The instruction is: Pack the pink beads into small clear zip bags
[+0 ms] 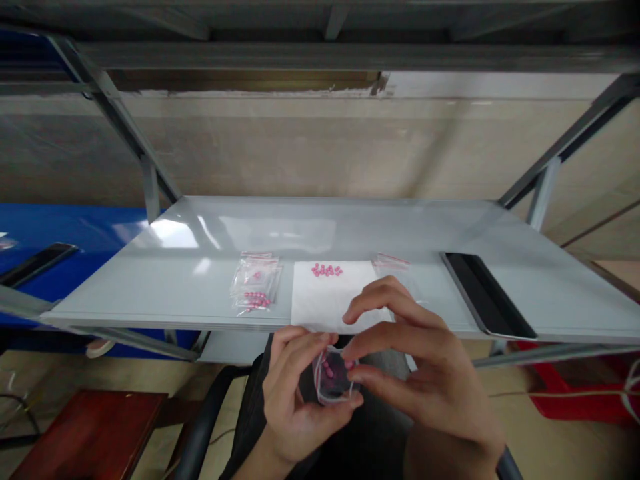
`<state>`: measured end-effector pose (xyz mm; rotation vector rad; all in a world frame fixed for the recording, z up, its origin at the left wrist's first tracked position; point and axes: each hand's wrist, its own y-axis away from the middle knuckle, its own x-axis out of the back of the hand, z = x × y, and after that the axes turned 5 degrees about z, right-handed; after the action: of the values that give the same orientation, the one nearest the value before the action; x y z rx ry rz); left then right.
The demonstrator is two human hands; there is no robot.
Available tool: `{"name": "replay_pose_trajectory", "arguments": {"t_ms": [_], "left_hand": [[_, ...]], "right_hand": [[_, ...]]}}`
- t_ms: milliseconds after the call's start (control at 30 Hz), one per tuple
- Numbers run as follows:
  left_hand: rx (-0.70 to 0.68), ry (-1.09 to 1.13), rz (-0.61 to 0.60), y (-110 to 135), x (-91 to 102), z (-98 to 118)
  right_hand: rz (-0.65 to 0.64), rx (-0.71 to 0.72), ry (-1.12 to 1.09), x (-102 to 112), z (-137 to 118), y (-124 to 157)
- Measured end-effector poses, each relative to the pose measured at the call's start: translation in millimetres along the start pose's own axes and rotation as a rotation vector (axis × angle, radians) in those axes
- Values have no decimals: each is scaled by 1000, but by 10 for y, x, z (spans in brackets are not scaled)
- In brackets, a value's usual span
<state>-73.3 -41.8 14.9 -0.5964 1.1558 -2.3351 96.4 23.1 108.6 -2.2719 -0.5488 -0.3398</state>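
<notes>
Between my left hand [300, 397] and my right hand [425, 360], held below the shelf edge, is a small transparent zip bag [333, 377] with pink beads inside. The fingertips of both hands pinch its sides. On a white paper sheet [325, 297] lies a small group of loose pink beads [327, 270]. A stack of transparent bags with pink beads [256, 285] sits left of the sheet. Another transparent bag [393, 263] lies to the right, partly behind my right hand.
The items rest on a pale grey shelf board [125, 293] within a grey metal frame [115, 113]. A black tray [485, 297] lies at the board's right end. Below are a dark chair armrest [203, 427], a reddish-brown wooden surface [93, 433] and a red crate [575, 393].
</notes>
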Motion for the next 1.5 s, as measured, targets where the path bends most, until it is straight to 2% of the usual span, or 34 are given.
{"name": "replay_pose_trajectory", "arguments": {"t_ms": [100, 233, 467, 567, 667, 800, 833, 900, 967, 1300, 1500], "left_hand": [[31, 34, 7, 8, -9, 7], [92, 95, 22, 20, -3, 11], [113, 32, 70, 76, 14, -3], [173, 10, 88, 102, 7, 13], [459, 223, 23, 75, 19, 38], [975, 900, -183, -1, 43, 13], [1069, 1022, -244, -13, 42, -4], [1160, 1153, -351, -19, 30, -35], [1163, 1186, -404, -14, 16, -53], [1205, 1266, -435, -45, 62, -6], [1221, 1184, -482, -71, 82, 13]], "right_hand": [[-25, 22, -51, -51, 33, -27], [3, -29, -58, -82, -4, 9], [-179, -295, 54, -141, -175, 196], [-175, -329, -17, -202, -109, 206], [-73, -347, -187, -227, 38, 157], [78, -435, -375, -219, 259, 83], [95, -451, -405, -216, 302, 73], [103, -470, -453, -212, 366, 67], [98, -483, -483, -208, 406, 72], [133, -444, -517, -175, 539, 93], [157, -416, -521, -108, 572, 144]]}}
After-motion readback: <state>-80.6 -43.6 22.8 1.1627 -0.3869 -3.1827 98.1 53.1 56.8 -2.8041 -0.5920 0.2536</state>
